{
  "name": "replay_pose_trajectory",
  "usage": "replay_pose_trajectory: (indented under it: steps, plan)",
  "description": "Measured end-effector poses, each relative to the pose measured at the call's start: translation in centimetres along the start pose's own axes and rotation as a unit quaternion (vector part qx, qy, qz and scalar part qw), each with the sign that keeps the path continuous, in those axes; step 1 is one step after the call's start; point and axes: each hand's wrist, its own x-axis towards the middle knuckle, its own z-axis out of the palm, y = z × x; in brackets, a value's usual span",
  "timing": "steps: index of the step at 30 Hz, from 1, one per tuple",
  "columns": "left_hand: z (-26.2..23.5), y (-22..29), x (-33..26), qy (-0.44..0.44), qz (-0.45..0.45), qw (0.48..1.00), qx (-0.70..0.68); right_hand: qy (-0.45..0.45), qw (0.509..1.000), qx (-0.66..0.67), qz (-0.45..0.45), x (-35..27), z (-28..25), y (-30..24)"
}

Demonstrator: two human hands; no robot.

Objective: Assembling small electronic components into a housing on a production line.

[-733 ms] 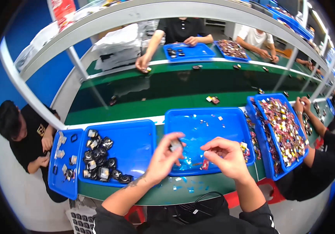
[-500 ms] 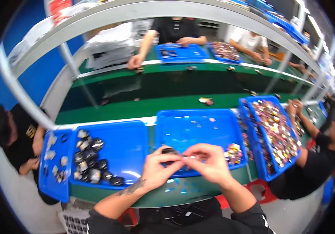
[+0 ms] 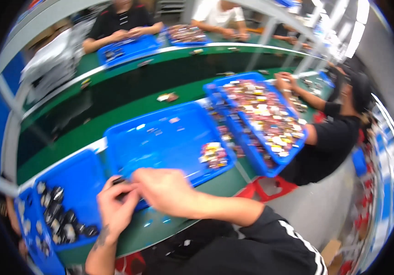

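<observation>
My left hand [image 3: 114, 206] and my right hand [image 3: 160, 190] meet at the near edge of the middle blue tray [image 3: 160, 137]. Together they pinch a small dark part [image 3: 120, 181], which the fingers mostly hide and motion blur softens. A little pile of red and yellow pieces [image 3: 213, 153] lies in that tray's right corner, with a few scattered bits farther back. The left blue tray [image 3: 75, 183] beside my left hand holds several dark shiny parts [image 3: 59, 215].
A full blue tray of mixed small pieces [image 3: 263, 114] sits to the right, where a person in black [image 3: 339, 128] works. More people sit at blue trays [image 3: 126, 48] across the green conveyor [image 3: 128, 87]. A red stool [image 3: 270, 188] stands below the bench.
My hands came together over the tray's near edge and closed on the small dark part. My head has swung right and tilted, so the trays now slant across the view.
</observation>
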Motion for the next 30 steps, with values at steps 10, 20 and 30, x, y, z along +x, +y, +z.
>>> replay_pose_trajectory:
  steps: [10,20,30]
  plan:
    - [-0.4,-1.0,0.1,-0.132,-0.226,0.895,-0.360,-0.096,0.972,0.173,0.123,0.7,-1.7,3.2]
    - [0.0,-1.3,0.1,-0.041,-0.130,0.937,-0.322,0.023,0.920,0.355,0.166,-0.2,-0.9,2.7]
    - [0.6,-0.9,-0.4,-0.095,-0.127,0.917,-0.365,0.057,0.993,0.098,0.017,1.3,1.3,-0.3]
